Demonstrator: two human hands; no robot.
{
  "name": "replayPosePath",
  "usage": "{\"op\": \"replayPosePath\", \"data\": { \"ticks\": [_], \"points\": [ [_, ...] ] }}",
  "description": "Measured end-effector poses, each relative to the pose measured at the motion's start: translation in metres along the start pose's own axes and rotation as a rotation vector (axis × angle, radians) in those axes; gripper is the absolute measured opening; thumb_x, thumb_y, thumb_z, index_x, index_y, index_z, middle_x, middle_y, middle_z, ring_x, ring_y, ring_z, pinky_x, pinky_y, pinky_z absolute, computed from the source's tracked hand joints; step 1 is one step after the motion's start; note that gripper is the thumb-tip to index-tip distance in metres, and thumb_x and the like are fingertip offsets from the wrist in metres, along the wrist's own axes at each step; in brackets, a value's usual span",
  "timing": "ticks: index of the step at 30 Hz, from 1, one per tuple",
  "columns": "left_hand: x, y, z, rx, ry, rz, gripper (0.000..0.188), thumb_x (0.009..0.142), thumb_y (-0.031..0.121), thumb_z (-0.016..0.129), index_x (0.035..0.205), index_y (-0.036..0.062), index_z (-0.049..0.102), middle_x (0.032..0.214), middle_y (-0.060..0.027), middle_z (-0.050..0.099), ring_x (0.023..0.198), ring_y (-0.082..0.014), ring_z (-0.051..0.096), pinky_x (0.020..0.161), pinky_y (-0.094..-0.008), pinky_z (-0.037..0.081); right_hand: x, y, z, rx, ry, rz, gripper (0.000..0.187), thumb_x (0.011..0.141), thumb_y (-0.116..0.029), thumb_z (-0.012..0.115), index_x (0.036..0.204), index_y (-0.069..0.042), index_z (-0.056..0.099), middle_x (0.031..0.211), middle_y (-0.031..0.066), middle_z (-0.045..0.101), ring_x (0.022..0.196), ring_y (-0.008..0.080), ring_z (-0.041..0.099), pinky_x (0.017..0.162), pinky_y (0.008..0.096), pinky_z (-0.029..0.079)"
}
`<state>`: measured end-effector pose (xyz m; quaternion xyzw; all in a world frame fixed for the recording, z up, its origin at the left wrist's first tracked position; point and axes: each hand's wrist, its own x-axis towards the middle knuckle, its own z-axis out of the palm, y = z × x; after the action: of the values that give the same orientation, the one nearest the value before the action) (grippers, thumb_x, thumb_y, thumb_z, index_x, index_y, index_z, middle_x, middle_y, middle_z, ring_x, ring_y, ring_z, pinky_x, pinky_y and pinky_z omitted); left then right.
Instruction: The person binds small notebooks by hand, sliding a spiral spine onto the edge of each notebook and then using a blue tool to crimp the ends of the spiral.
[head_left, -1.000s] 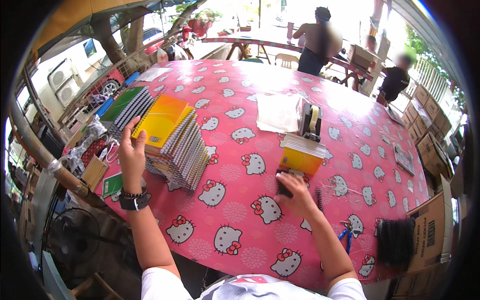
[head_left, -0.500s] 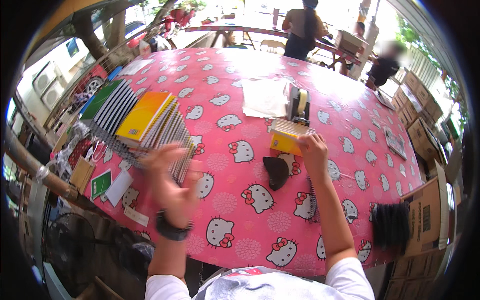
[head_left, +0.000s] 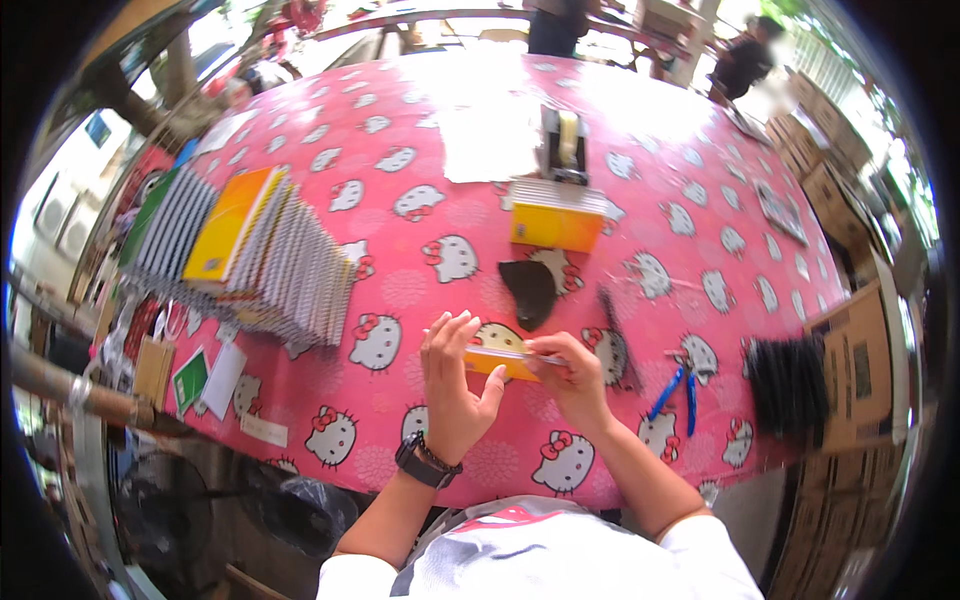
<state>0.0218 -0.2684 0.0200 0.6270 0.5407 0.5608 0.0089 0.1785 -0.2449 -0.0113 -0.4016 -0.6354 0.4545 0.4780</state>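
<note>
Though many ring-bound books look done, we see a yellow stack that seems undone, our right fingers pinching a yellow pad, left fingers open.

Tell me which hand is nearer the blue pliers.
Right. The right hand is left of the blue pliers; the left hand is farther left.

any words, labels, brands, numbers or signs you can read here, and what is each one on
None reads clearly enough to quote:
Carton at right: dark print, too blurred to read.
Paper strip at the near left edge: faint marks, too small.
Top yellow notebook of the left pile: small label, too small.
Held notebook: no text can be made out.
Shirt: red print, no legible words.
</note>
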Motion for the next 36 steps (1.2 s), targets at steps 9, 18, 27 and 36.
{"op": "replayPosePath", "data": {
  "ticks": [9,18,27,36],
  "points": [
    [-0.004,-0.017,0.011,0.064,-0.354,0.32,0.032,0.072,0.002,0.062,0.102,0.0124,0.067,0.094,0.0005,0.065,0.087,-0.016,0.059,0.079,-0.0323,0.039,0.035,0.01,-0.093,-0.698,0.286,-0.037,0.03,0.071,-0.011,0.071,0.099,-0.002,0.062,0.086,0.0113,0.064,0.079,0.0222,0.062,0.074,0.0359,0.049],
    [0.008,-0.029,0.02,0.036,-0.352,0.306,0.029,0.072,0.002,0.061,0.099,0.0117,0.067,0.093,-0.0004,0.065,0.085,-0.0173,0.059,0.08,-0.0325,0.04,0.053,0.028,-0.135,-0.775,0.326,0.204,0.023,0.076,-0.009,0.068,0.097,-0.003,0.064,0.082,0.0115,0.068,0.073,0.0223,0.066,0.069,0.0339,0.05],
    [0.005,-0.026,0.024,-0.002,-0.293,0.299,0.024,0.075,0.005,0.066,0.097,0.0126,0.068,0.09,0.0002,0.065,0.081,-0.0175,0.058,0.076,-0.0314,0.039,0.05,0.02,-0.167,-0.82,0.433,0.155,0.031,0.085,-0.005,0.057,0.116,-0.003,0.058,0.083,0.0067,0.061,0.073,0.0112,0.057,0.065,0.0261,0.047],
    [0.014,-0.027,0.02,-0.043,-0.398,0.242,0.022,0.071,0.007,0.069,0.093,0.0125,0.068,0.083,0.0024,0.063,0.081,-0.0161,0.056,0.075,-0.0316,0.039,0.021,-0.03,-0.069,-0.366,-0.199,-0.025,0.032,0.077,0.008,0.06,0.106,-0.005,0.063,0.09,0.0065,0.062,0.081,0.0155,0.062,0.07,0.0254,0.05]
  ]
}}
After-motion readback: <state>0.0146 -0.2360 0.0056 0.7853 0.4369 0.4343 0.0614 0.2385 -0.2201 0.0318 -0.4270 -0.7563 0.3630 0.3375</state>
